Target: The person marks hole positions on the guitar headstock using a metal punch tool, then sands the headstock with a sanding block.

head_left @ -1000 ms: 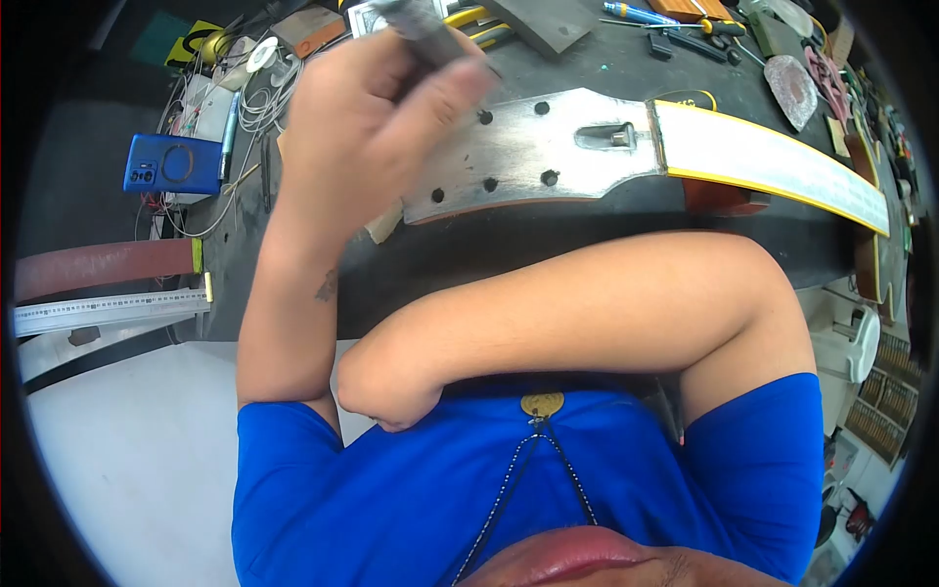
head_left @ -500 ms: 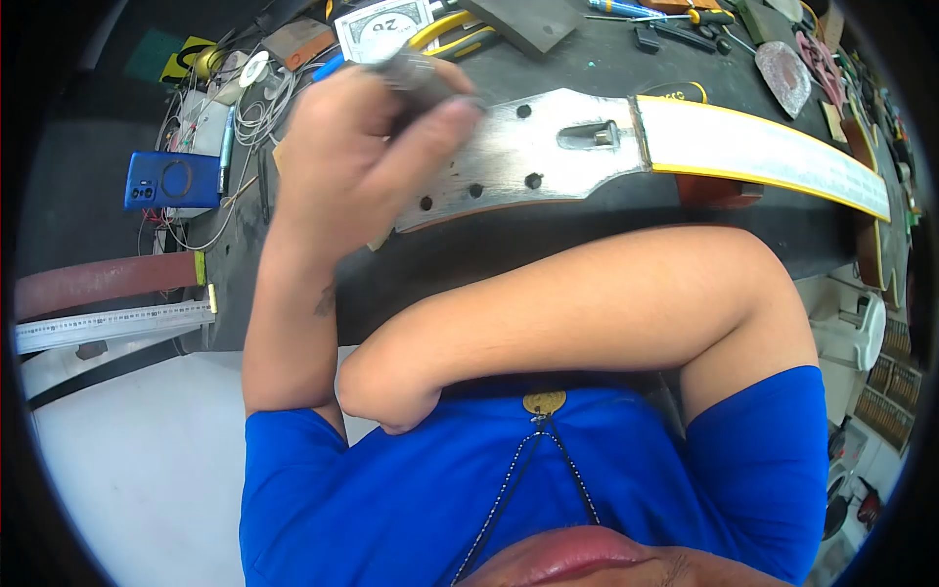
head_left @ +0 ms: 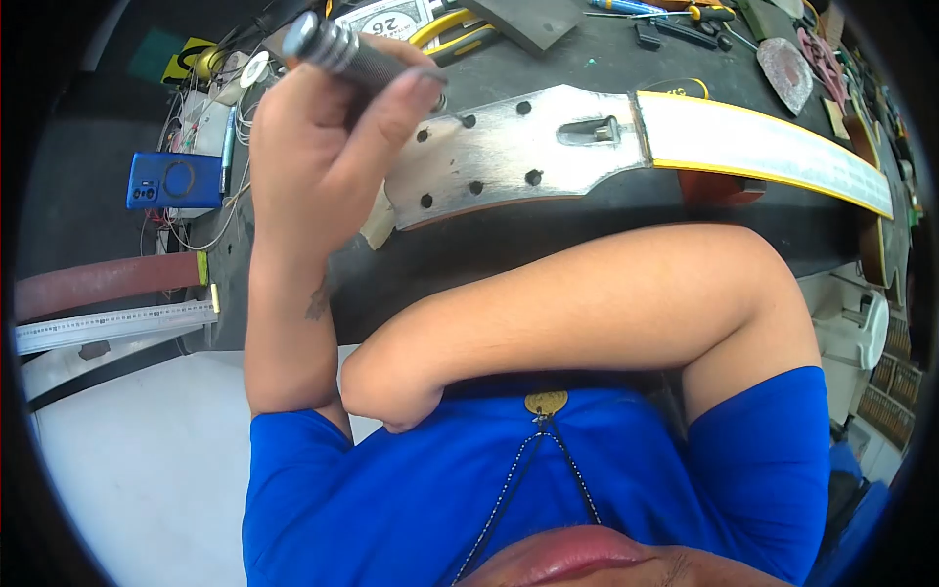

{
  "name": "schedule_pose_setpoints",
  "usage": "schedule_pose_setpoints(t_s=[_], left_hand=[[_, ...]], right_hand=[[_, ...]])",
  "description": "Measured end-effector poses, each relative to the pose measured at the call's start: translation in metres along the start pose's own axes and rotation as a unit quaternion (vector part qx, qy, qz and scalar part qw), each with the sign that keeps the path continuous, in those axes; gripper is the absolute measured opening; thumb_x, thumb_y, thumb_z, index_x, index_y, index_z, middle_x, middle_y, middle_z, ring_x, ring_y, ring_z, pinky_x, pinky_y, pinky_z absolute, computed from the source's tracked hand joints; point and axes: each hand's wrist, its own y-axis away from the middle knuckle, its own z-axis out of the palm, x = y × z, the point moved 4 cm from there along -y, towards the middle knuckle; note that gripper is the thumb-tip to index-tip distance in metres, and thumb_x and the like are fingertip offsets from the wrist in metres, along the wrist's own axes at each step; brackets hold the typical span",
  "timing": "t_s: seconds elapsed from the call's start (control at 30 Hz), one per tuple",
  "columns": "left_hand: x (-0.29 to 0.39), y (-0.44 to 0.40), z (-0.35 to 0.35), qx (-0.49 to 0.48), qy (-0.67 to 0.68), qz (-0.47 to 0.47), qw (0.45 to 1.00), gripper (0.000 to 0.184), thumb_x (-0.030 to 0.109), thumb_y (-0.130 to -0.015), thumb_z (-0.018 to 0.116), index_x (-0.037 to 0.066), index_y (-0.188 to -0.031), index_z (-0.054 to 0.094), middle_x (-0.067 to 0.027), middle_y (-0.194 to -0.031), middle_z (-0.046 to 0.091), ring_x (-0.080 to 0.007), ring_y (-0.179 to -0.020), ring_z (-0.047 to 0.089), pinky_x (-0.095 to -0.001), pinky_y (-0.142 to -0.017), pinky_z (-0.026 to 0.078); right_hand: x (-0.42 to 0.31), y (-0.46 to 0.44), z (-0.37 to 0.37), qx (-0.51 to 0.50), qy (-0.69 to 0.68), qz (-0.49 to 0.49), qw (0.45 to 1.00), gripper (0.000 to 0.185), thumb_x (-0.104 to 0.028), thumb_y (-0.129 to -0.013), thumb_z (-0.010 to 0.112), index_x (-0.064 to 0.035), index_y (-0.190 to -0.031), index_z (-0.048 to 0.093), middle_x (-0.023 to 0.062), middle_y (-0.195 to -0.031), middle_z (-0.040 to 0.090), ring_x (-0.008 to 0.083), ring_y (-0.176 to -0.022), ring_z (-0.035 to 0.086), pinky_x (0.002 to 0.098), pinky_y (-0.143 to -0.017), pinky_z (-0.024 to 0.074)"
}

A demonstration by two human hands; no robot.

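Observation:
My left hand (head_left: 342,127) is closed around a knurled metal handle tool (head_left: 367,67), its shiny butt pointing up to the left. The tool's lower end is near the tuner holes of the bare, light guitar headstock (head_left: 509,147); whether it touches a hole cannot be told. Dark round holes line both edges of the headstock, and a truss rod slot (head_left: 591,131) opens near the nut end. The attached guitar neck (head_left: 753,142) has a white-covered face and yellow edges. My right forearm (head_left: 548,303) lies across my front; its rounded end (head_left: 391,386) shows no fingers.
A dark red block (head_left: 719,189) sits under the neck. Behind are yellow-handled pliers (head_left: 455,37), a grey block (head_left: 528,20) and screwdrivers (head_left: 709,15). Left are cables, a blue phone (head_left: 174,181), a steel ruler (head_left: 117,325) and a reddish-brown strip (head_left: 108,284).
My left hand has moved left and slightly down with the tool. The tool's handle now shows clearly, and more of the headstock's upper holes are uncovered. My right forearm has hardly moved.

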Motion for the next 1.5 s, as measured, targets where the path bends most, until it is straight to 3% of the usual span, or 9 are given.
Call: schedule_pose_setpoints(t_s=[0.27,0.4,0.43,0.6,0.67,0.8,1.3,1.4,1.5], left_hand=[[0.006,-0.001,-0.006,0.013,0.001,0.030,0.999,0.016,0.009,-0.109,0.064,-0.003,-0.117,0.071,-0.0049,-0.102,0.073,-0.0038,-0.081,0.058,-0.0198,-0.071,0.045],[0.004,-0.002,0.005,-0.091,-0.070,-0.034,0.993,0.016,0.009,-0.107,0.066,-0.001,-0.118,0.072,-0.0028,-0.093,0.071,-0.0053,-0.078,0.057,-0.0210,-0.069,0.044],[0.003,-0.005,0.011,-0.084,-0.155,0.094,0.980,0.017,0.012,-0.107,0.067,0.000,-0.118,0.072,-0.0017,-0.091,0.070,-0.0049,-0.076,0.054,-0.0219,-0.066,0.042],[0.012,-0.001,-0.020,0.163,0.068,0.008,0.984,0.018,0.013,-0.107,0.062,-0.003,-0.109,0.070,-0.0104,-0.106,0.073,-0.0064,-0.076,0.058,-0.0222,-0.065,0.046],[0.019,-0.013,-0.024,0.175,0.158,0.057,0.970,0.016,0.013,-0.105,0.068,-0.002,-0.108,0.072,-0.0013,-0.085,0.069,-0.0029,-0.067,0.052,-0.0212,-0.061,0.038],[0.016,-0.032,-0.001,0.039,0.098,0.070,0.992,0.017,0.010,-0.107,0.063,-0.004,-0.112,0.071,-0.0072,-0.102,0.072,-0.0048,-0.075,0.056,-0.0218,-0.066,0.043],[0.016,-0.042,0.027,-0.121,-0.072,0.197,0.970,0.009,-0.001,-0.101,0.066,-0.006,-0.107,0.071,-0.0092,-0.100,0.073,-0.0089,-0.082,0.063,-0.0245,-0.073,0.048],[0.004,-0.039,0.016,-0.035,0.083,0.073,0.993,0.011,0.001,-0.102,0.067,-0.006,-0.108,0.071,-0.0077,-0.097,0.073,-0.0083,-0.082,0.063,-0.0251,-0.073,0.048],[0.003,-0.038,0.027,-0.108,0.057,0.071,0.990,0.012,0.005,-0.102,0.067,-0.005,-0.108,0.072,-0.0037,-0.095,0.073,-0.0080,-0.075,0.061,-0.0251,-0.067,0.047]], right_hand=[[0.000,0.001,0.001,0.016,-0.003,-0.004,1.000,0.034,-0.028,-0.092,0.068,0.0040,-0.090,0.081,0.0236,-0.092,0.078,0.0409,-0.090,0.074,0.0537,-0.083,0.0593],[0.000,-0.003,0.002,-0.003,0.011,0.003,1.000,0.034,-0.028,-0.093,0.068,0.0035,-0.090,0.081,0.0236,-0.093,0.078,0.0408,-0.090,0.074,0.0532,-0.083,0.0589],[0.001,-0.003,0.002,0.000,0.007,0.002,1.000,0.034,-0.028,-0.093,0.068,0.0033,-0.090,0.081,0.0236,-0.093,0.078,0.0407,-0.090,0.074,0.0532,-0.083,0.0588],[-0.001,0.000,0.000,-0.003,-0.010,-0.004,1.000,0.032,-0.025,-0.093,0.068,0.0043,-0.091,0.080,0.0251,-0.092,0.077,0.0424,-0.089,0.074,0.0535,-0.082,0.0580],[-0.002,0.001,-0.001,-0.012,-0.014,-0.010,1.000,0.029,-0.019,-0.092,0.066,0.0078,-0.094,0.078,0.0288,-0.092,0.075,0.0459,-0.089,0.073,0.0538,-0.080,0.0579],[-0.001,-0.001,-0.001,-0.017,-0.023,-0.013,1.000,0.031,-0.020,-0.092,0.065,0.0082,-0.095,0.078,0.0294,-0.092,0.074,0.0467,-0.089,0.072,0.0541,-0.080,0.0578],[0.001,0.001,-0.005,-0.016,-0.054,0.000,0.998,0.033,-0.022,-0.094,0.066,0.0080,-0.100,0.078,0.0294,-0.096,0.075,0.0459,-0.090,0.072,0.0543,-0.081,0.0575],[0.001,0.004,-0.007,-0.015,-0.070,-0.008,0.997,0.032,-0.021,-0.094,0.066,0.0082,-0.100,0.078,0.0295,-0.096,0.075,0.0462,-0.090,0.072,0.0543,-0.080,0.0572],[0.001,0.005,-0.008,-0.007,-0.073,-0.016,0.997,0.032,-0.020,-0.094,0.065,0.0084,-0.100,0.078,0.0299,-0.096,0.075,0.0464,-0.090,0.072,0.0542,-0.080,0.0569]])
